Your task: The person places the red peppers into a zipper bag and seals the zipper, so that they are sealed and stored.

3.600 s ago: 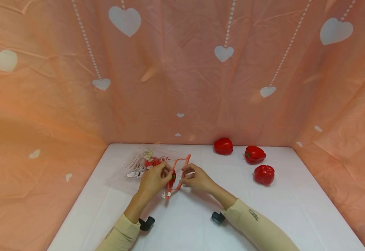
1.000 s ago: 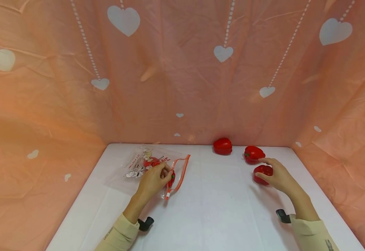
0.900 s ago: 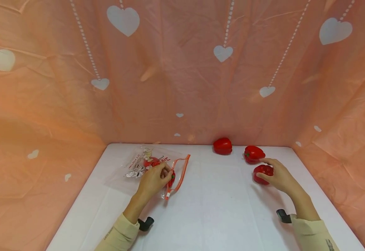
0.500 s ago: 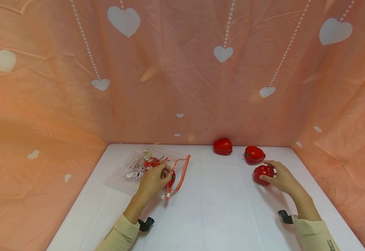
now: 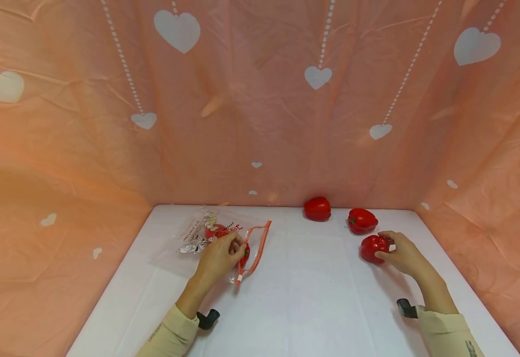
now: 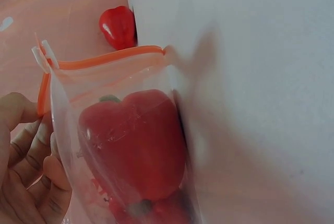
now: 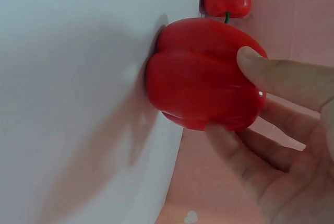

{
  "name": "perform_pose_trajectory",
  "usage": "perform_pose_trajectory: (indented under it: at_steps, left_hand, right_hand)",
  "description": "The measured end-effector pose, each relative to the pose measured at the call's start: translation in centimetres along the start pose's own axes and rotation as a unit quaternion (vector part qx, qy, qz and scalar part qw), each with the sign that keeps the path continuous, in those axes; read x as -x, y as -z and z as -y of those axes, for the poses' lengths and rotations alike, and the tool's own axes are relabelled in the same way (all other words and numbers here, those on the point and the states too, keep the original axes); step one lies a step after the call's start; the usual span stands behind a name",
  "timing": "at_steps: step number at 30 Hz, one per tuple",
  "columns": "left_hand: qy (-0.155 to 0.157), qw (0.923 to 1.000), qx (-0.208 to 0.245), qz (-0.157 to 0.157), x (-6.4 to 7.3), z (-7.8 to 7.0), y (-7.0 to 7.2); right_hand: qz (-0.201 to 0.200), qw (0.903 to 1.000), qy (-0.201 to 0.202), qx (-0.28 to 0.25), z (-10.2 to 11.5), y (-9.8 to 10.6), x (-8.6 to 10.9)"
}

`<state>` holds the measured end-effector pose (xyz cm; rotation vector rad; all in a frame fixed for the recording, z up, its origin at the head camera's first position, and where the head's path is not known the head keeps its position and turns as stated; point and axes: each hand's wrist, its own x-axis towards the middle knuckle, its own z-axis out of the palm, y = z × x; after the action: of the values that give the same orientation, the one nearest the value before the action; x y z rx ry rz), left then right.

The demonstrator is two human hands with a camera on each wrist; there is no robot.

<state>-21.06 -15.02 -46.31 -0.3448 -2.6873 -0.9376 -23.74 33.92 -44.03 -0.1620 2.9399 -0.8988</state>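
On the left of the table lies a clear printed zip bag point(image 5: 170, 255) with an orange zip edge and a white slider, its mouth turned right. My left hand point(image 5: 219, 255) pinches the edge of that mouth, which gapes. Inside, a red bell pepper point(image 6: 135, 145) sits near the opening, and more red shows deeper in the bag. At the right, my right hand point(image 5: 404, 254) grips another red bell pepper point(image 7: 203, 75) from its right side, thumb on one side and fingers on the other. This pepper touches the white table.
Just behind the gripped pepper lies a red bell pepper point(image 5: 362, 221). One more pepper point(image 5: 317, 208) rests at the table's back edge. An orange curtain with white hearts point(image 5: 260, 124) surrounds the white table point(image 5: 304, 297) at the back and sides.
My right hand has left the bag's orange edge and moved right to the pepper; within the last second it has shifted slightly around it. My left hand stays at the bag.
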Motion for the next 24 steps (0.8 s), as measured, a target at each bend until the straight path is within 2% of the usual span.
perform_pose_trajectory:
  at_steps: [6, 16, 24]
  left_hand:
    - [-0.002, 1.0, 0.002, -0.002, -0.02, 0.06, 0.02]
    - [-0.003, 1.0, 0.001, -0.002, 0.02, 0.14, -0.05]
    - [-0.005, 1.0, -0.003, -0.005, 0.03, 0.12, -0.13]
  right_hand:
    - [-0.004, 0.9998, 0.003, 0.017, 0.1, -0.03, -0.07]
    - [-0.002, 0.9997, -0.017, 0.018, 0.46, -0.23, 0.0]
    - [-0.024, 0.9989, -0.032, -0.022, 1.02, -0.9, -0.22]
